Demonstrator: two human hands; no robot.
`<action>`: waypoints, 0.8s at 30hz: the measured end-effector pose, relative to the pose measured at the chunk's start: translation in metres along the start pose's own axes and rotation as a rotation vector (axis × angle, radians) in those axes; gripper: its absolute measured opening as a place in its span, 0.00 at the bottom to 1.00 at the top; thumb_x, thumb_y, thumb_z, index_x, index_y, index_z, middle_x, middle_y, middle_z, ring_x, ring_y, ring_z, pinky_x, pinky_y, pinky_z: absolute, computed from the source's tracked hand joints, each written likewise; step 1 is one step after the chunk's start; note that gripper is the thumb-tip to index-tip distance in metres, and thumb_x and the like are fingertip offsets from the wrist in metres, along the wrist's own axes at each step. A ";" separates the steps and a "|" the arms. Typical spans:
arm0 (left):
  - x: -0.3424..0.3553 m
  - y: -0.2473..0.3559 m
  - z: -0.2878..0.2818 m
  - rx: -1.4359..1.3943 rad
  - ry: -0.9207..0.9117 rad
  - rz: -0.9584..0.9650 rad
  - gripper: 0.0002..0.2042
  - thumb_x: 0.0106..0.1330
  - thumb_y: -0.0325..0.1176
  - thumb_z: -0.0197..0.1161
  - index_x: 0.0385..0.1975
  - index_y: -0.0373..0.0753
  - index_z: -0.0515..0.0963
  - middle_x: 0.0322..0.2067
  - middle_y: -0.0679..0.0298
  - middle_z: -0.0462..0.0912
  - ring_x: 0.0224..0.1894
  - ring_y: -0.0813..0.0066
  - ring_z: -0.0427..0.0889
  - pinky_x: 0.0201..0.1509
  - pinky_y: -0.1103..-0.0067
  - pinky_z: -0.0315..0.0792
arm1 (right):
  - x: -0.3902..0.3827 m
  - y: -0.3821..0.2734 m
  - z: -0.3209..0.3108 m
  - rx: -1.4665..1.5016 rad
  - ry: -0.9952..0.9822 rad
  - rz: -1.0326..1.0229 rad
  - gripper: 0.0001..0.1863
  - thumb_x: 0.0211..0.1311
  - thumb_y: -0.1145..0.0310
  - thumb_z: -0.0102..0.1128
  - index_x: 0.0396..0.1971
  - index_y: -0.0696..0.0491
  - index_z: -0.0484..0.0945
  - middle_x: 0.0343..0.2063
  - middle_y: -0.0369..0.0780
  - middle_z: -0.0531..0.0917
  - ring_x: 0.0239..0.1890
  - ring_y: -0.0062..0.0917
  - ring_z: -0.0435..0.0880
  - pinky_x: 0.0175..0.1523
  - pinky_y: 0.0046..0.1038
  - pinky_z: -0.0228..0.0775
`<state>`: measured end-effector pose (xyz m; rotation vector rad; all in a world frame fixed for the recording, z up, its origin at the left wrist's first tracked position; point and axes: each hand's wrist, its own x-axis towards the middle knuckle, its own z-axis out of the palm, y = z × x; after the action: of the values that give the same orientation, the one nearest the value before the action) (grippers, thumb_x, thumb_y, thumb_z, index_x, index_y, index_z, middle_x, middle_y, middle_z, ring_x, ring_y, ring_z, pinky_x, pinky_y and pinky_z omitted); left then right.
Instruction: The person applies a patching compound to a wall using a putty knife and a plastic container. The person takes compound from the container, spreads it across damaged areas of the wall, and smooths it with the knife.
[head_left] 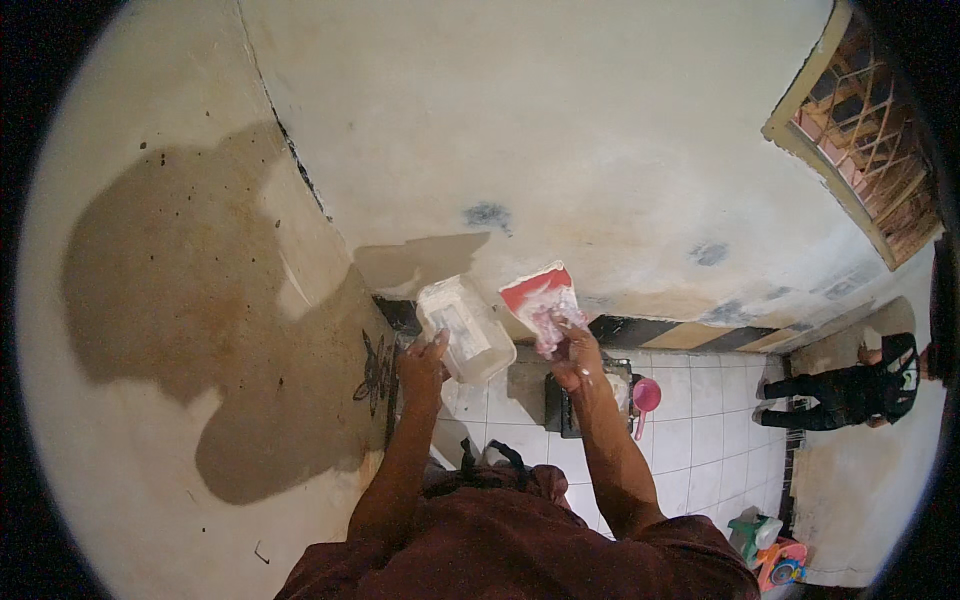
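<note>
White floor tiles [703, 400] meet a black-and-ochre wall band [690, 334]; before that floor edge, your left hand [425, 366] grips a translucent plastic tub [498, 340], your right hand [578, 358] a red scraper [535, 289] (smeared with white paste [549, 312]).

no legible text, labels, numbers or signs in view

The left wall [140, 480] was pale and speckled, with a broad shadow [170, 280] across it, and a dark crack [292, 150] ran down the corner [345, 247]. Bluish-grey patches [488, 215] marked the far wall [560, 130], which had a black-and-tan band [690, 335] along its foot. The floor [705, 400] was white-tiled; a barred, yellowish-framed window [870, 140] stood at upper right.
</note>
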<state>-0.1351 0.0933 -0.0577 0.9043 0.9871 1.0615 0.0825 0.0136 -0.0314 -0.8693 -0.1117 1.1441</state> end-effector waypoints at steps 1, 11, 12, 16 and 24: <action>-0.002 0.000 -0.002 -0.021 0.018 -0.013 0.18 0.60 0.38 0.66 0.43 0.31 0.76 0.33 0.63 0.80 0.32 0.75 0.79 0.30 0.77 0.72 | 0.005 0.007 0.002 -0.002 0.000 0.016 0.15 0.62 0.71 0.55 0.49 0.57 0.72 0.42 0.40 0.80 0.40 0.29 0.81 0.37 0.31 0.78; -0.020 0.007 -0.054 0.129 0.215 -0.084 0.14 0.58 0.35 0.67 0.39 0.33 0.77 0.29 0.63 0.78 0.27 0.77 0.77 0.27 0.75 0.71 | 0.138 0.068 0.071 0.021 -0.017 0.008 0.09 0.66 0.72 0.48 0.42 0.57 0.73 0.37 0.40 0.79 0.35 0.26 0.80 0.37 0.27 0.75; -0.018 0.008 -0.062 0.144 0.221 -0.066 0.13 0.59 0.35 0.67 0.37 0.33 0.77 0.28 0.64 0.78 0.27 0.77 0.76 0.27 0.75 0.71 | 0.144 0.075 0.082 0.087 0.066 -0.042 0.07 0.66 0.73 0.46 0.38 0.58 0.72 0.33 0.39 0.78 0.35 0.27 0.80 0.38 0.28 0.75; -0.012 0.032 -0.059 0.087 0.249 -0.152 0.08 0.61 0.33 0.65 0.29 0.34 0.76 0.23 0.67 0.75 0.25 0.77 0.74 0.29 0.77 0.72 | 0.185 0.079 0.097 0.167 0.175 -0.105 0.05 0.65 0.74 0.46 0.34 0.58 0.72 0.31 0.38 0.76 0.32 0.27 0.77 0.38 0.29 0.75; 0.014 0.039 -0.079 -0.062 0.180 -0.244 0.07 0.60 0.30 0.66 0.26 0.38 0.74 0.25 0.67 0.76 0.25 0.78 0.75 0.27 0.80 0.72 | 0.128 0.034 0.147 0.169 0.134 -0.318 0.04 0.63 0.74 0.49 0.35 0.57 0.72 0.31 0.38 0.74 0.31 0.23 0.74 0.32 0.26 0.70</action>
<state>-0.2181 0.1255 -0.0480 0.6265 1.1749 0.9704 0.0417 0.2042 0.0023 -0.7445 -0.0400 0.7842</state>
